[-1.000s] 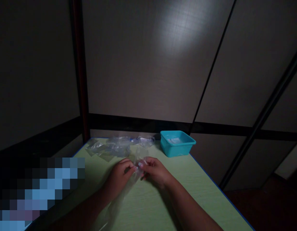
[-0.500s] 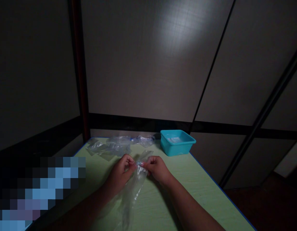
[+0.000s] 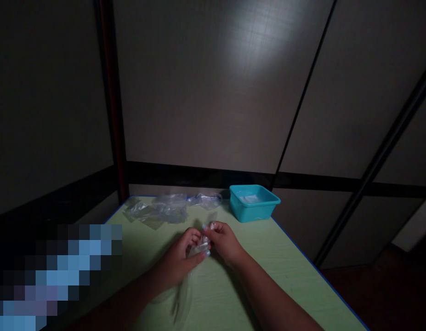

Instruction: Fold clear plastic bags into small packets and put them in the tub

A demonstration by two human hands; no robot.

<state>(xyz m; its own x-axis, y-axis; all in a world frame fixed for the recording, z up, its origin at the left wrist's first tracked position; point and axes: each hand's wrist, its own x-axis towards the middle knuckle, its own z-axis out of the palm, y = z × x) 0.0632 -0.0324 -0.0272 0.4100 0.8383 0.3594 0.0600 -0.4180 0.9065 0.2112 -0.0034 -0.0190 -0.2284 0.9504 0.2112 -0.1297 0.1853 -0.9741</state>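
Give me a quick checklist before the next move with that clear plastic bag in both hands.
1. Left hand grips the clear plastic bag: ok.
2. Right hand pinches the bag's upper end: ok.
3. Bag's lower part trails onto the green table: ok.
4. Bag mouth open or sealed: cannot tell, too dim.
5. Pile of clear bags lies apart from the hands at the table's far edge: ok.
6. Teal tub stands at the far right corner, apart from the hands: ok.
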